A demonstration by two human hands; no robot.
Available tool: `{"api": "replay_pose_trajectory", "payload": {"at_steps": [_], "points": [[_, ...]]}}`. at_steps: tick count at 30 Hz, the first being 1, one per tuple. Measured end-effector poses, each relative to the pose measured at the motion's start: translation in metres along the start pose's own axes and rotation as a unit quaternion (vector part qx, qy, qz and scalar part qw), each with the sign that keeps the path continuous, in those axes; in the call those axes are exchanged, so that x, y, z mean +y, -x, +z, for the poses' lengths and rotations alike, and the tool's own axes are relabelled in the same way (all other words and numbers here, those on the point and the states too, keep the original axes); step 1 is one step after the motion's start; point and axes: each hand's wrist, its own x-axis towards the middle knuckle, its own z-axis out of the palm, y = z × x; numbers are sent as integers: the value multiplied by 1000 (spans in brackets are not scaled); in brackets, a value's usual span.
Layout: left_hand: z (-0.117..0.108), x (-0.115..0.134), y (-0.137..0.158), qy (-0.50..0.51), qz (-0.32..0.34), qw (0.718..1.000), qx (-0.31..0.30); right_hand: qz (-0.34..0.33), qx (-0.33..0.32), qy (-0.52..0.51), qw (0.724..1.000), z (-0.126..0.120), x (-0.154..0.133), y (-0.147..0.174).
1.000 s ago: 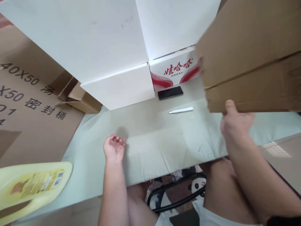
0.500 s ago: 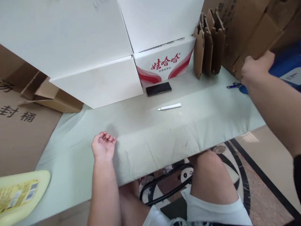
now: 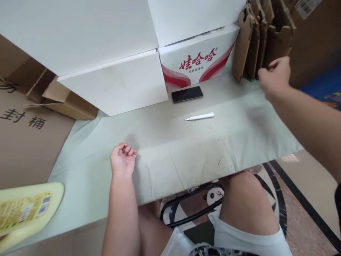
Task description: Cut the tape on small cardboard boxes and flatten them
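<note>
My left hand [image 3: 124, 160] rests palm up on the cloth-covered table [image 3: 165, 142]. Its fingers curl loosely and hold nothing. My right hand [image 3: 275, 78] is raised over the right side of the table, fingers bent together. Whatever they may grip is hidden from view. Just behind it stand several folded brown cardboard pieces [image 3: 245, 46]; I cannot tell if the hand touches them. Between my hands lies a white utility knife [image 3: 199, 116] with its blade end pointing left. Behind the knife is a black phone [image 3: 187, 94].
White cartons [image 3: 114, 85] are stacked at the back, beside a red-and-white printed carton [image 3: 197, 65]. Brown cardboard boxes [image 3: 32, 142] stand at the left. A yellow bottle [image 3: 29, 209] lies at the front left. Something blue [image 3: 325, 87] is at the far right.
My right hand has come back and left from the brown cardboard at the far right to beside the folded pieces. My left hand stays put. The view has shifted slightly.
</note>
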Motion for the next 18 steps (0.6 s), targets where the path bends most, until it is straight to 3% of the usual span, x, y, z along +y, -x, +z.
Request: {"api": "replay_pose_trajectory", "payload": {"at_steps": [1,5,9,14,18], "points": [[0,0,1,2,-2,1000,-2,11,-43,-9,999,-2,-9,25],[-1,-1,7,10,-12,1000,-1,-106,-194,-74,972,-8,-42,128],[-4,-5,7,16,-7,1000,-7,-184,-258,-47,947,7,-56,210],[-7,-13,4,9,-5,999,-32,-220,-227,40,948,16,-63,253],[-14,-14,2,-25,12,999,-31,-236,-285,-3,929,13,-90,265]]}}
